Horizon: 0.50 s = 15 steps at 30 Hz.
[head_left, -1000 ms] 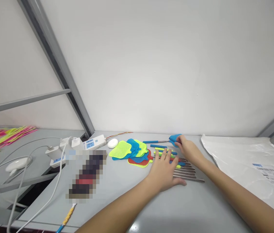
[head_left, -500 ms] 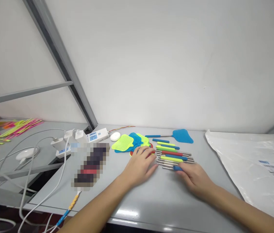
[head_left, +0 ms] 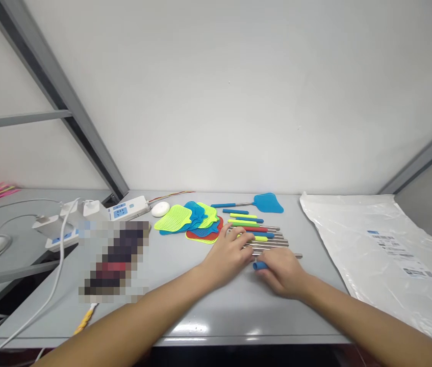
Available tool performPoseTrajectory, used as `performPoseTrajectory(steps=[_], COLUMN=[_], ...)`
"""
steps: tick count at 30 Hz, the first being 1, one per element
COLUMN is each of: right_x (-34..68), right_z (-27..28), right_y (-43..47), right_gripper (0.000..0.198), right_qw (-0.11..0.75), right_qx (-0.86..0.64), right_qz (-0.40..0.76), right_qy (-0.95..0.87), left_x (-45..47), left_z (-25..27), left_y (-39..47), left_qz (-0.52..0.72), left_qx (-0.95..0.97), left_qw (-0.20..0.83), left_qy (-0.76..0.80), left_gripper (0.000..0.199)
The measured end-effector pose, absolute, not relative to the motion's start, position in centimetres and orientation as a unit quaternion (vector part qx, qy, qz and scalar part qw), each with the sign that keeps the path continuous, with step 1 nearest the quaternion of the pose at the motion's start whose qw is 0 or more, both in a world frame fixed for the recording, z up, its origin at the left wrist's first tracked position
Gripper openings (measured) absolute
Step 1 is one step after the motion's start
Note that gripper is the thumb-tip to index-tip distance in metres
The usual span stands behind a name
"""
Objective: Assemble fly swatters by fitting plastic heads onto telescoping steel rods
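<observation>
My right hand (head_left: 282, 272) is closed around a blue tube-shaped handle (head_left: 260, 265), whose end pokes out to the left of the fingers. My left hand (head_left: 229, 257) lies with fingers apart over the left ends of several metal rods (head_left: 282, 243), by a yellow handle (head_left: 258, 238). Behind it are more loose handles: red (head_left: 254, 229), green (head_left: 243, 224) and blue (head_left: 235, 211). To the left, yellow, blue and red fly swatter heads (head_left: 175, 219) overlap in a pile. A whole blue fly swatter (head_left: 268, 203) rests near the wall.
At right a large white plastic bag (head_left: 353, 275) with a printed label covers the table. On the left are a blurred-out phone-like object (head_left: 114, 262), a power strip (head_left: 129, 208) with plugs and cables, and a white round object (head_left: 160, 209). A metal frame post (head_left: 81, 122) slants behind.
The view has turned to the right. My left hand has slid right, its fingers now over the rods' ends. My right hand, still on the blue handle, has come slightly nearer to me.
</observation>
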State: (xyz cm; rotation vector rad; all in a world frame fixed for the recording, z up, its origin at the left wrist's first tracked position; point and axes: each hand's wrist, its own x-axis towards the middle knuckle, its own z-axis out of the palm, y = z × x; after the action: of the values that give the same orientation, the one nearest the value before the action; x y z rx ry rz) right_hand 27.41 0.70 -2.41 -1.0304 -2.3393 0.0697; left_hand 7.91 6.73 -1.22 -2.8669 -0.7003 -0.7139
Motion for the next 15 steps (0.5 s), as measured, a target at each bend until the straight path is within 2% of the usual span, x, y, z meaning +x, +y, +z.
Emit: performPoseTrajectory(steps=[4, 6, 12, 15], right_x=[28.2, 28.9, 30.0, 29.3], right_z=[-1.9, -1.6, -0.8, -0.3], right_y=[1.0, 1.4, 1.5, 1.0], right_gripper=[0.023, 0.025, 0.037, 0.019], right_qw=[0.335, 0.332, 0.191, 0.136], right_qx=[-0.378, -0.387, -0.410, -0.422], right_qz=[-0.036, -0.071, -0.026, 0.009], right_qy=[-0.862, -0.857, -0.892, -0.896], left_x=[7.9, 7.4, 5.9, 5.4], left_z=[-1.3, -1.2, -0.8, -0.2], left_y=[7.1, 7.0, 5.7, 5.6], left_qz=[-0.234, -0.223, -0.182, -0.196], left_qx=[-0.944, -0.947, -0.952, -0.939], left_qw=[0.043, 0.019, -0.026, -0.049], left_qy=[-0.228, -0.230, -0.245, -0.278], left_gripper=[0.015, 0.016, 0.015, 0.013])
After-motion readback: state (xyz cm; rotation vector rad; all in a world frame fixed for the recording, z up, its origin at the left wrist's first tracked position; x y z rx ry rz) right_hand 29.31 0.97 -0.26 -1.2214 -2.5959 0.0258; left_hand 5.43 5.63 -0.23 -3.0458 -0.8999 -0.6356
